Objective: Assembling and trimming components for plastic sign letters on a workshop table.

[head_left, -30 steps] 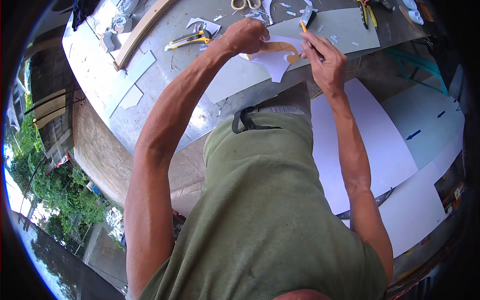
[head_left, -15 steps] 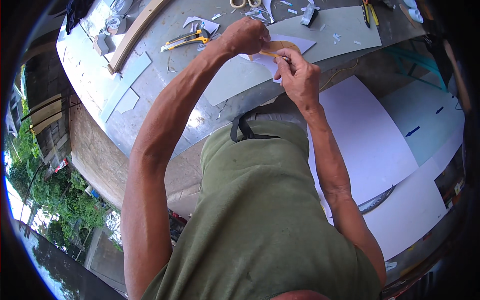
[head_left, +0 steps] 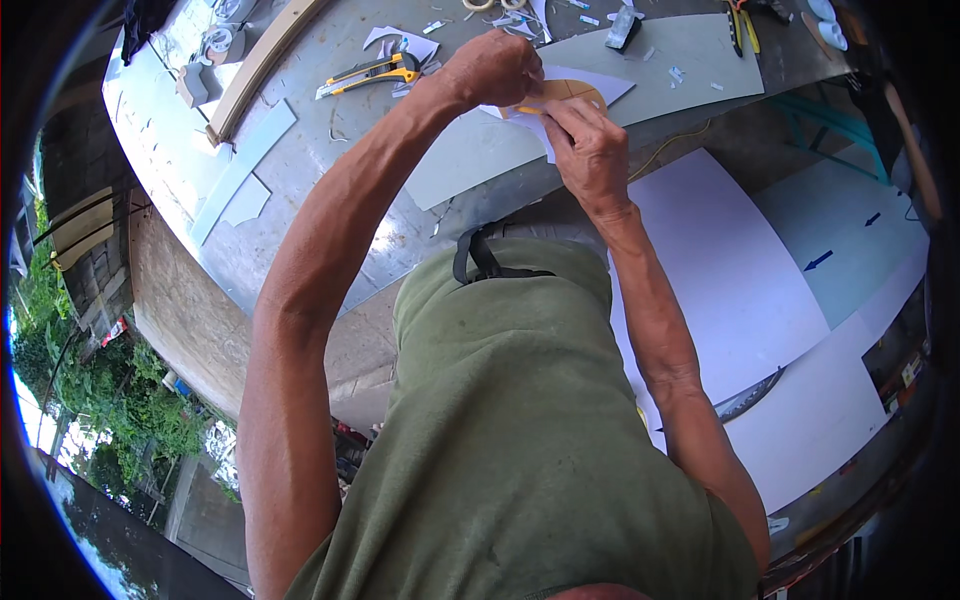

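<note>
My left hand (head_left: 492, 70) is closed, its fingers curled down at the left end of a tan, curved flat piece (head_left: 577, 92) marked with thin lines. That piece lies on a pointed white sheet (head_left: 612, 87), which rests on a larger grey-white panel. A slim yellow pencil (head_left: 530, 109) is gripped in my right hand (head_left: 590, 150), beside the near edge of the tan piece. My fingers hide most of the pencil and its tip. To the left lies a yellow-and-black utility knife (head_left: 372, 74).
The grey-white panel (head_left: 450, 165) spans the near table edge. A long wooden strip (head_left: 262, 68) and tape rolls (head_left: 222, 42) lie at left. Pliers with yellow handles (head_left: 750, 30) are at far right, and white offcuts are scattered behind. Large white sheets (head_left: 715, 260) lean below right.
My right hand has shifted slightly left and its fingers now lie lower over the pencil, covering more of it. My left hand stays about where it was.
</note>
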Tool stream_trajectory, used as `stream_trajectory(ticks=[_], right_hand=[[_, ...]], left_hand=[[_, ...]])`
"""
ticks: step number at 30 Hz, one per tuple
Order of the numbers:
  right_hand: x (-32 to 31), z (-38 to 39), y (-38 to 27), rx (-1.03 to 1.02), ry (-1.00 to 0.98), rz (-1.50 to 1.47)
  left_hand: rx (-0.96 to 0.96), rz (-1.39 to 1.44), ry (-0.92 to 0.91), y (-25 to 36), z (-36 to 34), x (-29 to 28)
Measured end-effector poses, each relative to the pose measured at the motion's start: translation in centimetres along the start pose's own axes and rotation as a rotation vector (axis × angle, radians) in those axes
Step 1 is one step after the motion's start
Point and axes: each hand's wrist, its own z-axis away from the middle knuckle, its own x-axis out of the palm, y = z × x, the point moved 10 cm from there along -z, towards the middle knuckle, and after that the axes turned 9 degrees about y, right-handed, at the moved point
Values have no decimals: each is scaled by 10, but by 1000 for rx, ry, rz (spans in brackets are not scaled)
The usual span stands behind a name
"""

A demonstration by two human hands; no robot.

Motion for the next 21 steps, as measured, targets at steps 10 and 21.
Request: stream_trajectory(ticks=[10,21], right_hand=[[10,1,0,-36,-15,48],[-4,13,-2,-12,82,185]], left_hand=[[-12,-8,-16,0,1,1],[-46,-13,-28,-1,2,2]])
